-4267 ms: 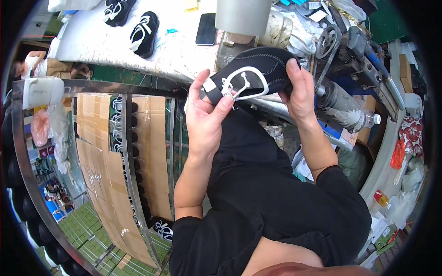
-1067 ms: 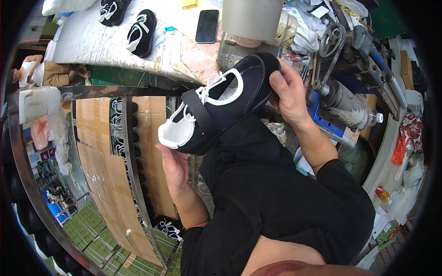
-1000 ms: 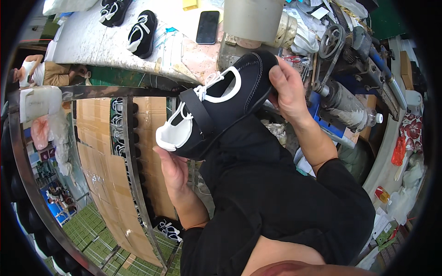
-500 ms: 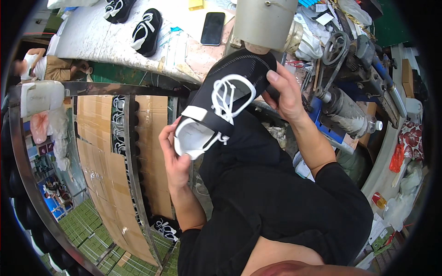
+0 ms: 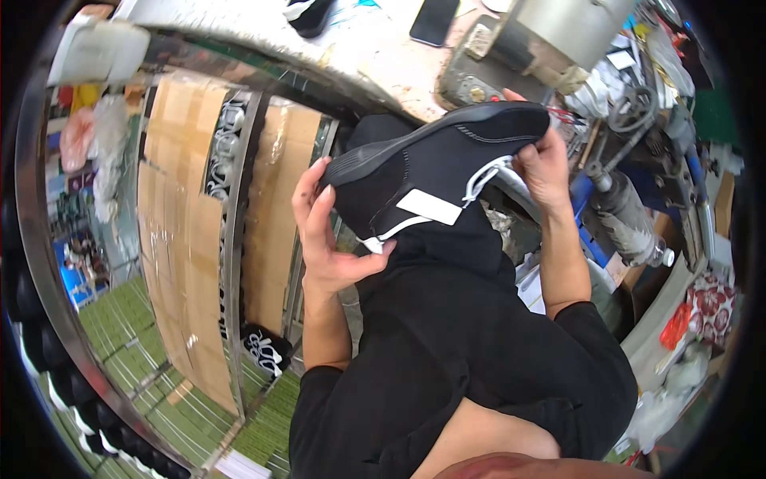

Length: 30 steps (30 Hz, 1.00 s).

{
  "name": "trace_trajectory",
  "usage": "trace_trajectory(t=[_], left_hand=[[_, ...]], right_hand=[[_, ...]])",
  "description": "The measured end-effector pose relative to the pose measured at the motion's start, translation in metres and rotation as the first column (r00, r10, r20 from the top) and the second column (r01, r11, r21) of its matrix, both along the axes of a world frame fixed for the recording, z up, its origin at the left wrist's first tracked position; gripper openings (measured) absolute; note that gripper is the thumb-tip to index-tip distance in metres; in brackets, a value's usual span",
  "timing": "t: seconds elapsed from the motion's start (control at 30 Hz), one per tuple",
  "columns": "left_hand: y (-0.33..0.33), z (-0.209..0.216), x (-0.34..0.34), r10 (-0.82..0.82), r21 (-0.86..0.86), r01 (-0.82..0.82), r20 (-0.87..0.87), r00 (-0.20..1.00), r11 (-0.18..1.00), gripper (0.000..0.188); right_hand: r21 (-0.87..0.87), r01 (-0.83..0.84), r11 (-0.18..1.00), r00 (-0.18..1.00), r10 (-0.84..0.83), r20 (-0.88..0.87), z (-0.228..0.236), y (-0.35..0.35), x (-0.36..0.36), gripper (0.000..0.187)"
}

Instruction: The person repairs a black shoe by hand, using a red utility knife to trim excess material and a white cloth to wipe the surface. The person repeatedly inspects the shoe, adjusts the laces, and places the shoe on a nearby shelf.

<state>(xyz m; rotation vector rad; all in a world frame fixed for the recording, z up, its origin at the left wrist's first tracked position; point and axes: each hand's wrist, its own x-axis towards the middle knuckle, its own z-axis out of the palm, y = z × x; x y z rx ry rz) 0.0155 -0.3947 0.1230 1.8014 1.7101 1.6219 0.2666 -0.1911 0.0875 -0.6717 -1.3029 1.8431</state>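
Between my hands hangs a black shoe [image 5: 431, 168] with white laces and a white patch on its side. It is tipped onto its side, so its dark sole edge faces up and away from me. My left hand [image 5: 323, 235] grips the heel end, fingers over the sole and thumb near the white pull at the opening. The toe end is held by my right hand [image 5: 545, 164], thumb below and some fingers hidden behind the shoe. Just beyond the toe stands a grey machine [image 5: 550, 44] with a rounded metal housing.
On the worktable [image 5: 391, 56] lie a phone [image 5: 435, 20] and another black shoe [image 5: 309, 17]. A metal rack [image 5: 235, 263] with cardboard panels [image 5: 179, 271] and shoes stands at left. To the right are a handwheel [image 5: 634, 108], a dusty bottle [image 5: 630, 219] and plastic bags.
The shoe has been rolled from opening-up onto its side, away from the machine, showing its side and sole edge. Both hands still hold it. The view has shifted, so the table sits higher.
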Motion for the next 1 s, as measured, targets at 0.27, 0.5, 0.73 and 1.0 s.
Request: trace_trajectory(t=[0.27, 0.5, 0.73, 1.0], left_hand=[[-0.012, -0.002, -0.01, -0.001, -0.211, 0.058, 0.26, 0.966, 0.976, 0.103], [-0.026, -0.024, 0.005, 0.092, -0.3, 0.094, 0.551, 0.829, 0.949, 0.101], [-0.037, -0.026, 0.015, 0.167, -0.374, 0.101, 0.62, 0.767, 0.922, 0.102], [0.015, -0.027, 0.01, 0.179, -0.177, 0.247, 0.984, 0.013, 0.953, 0.07]], right_hand=[[0.126, -0.058, 0.99, 0.985, 0.036, 0.171, 0.013, 0.0, 0.001, 0.055], [0.142, -0.1, 0.985, 0.983, 0.076, 0.164, 0.011, 0.0, -0.001, 0.054], [0.096, -0.092, 0.991, 0.931, 0.051, 0.362, 0.008, 0.0, -0.007, 0.045], [0.021, 0.039, 0.999, 0.942, -0.044, 0.332, -0.017, -0.006, -0.016, 0.042]])
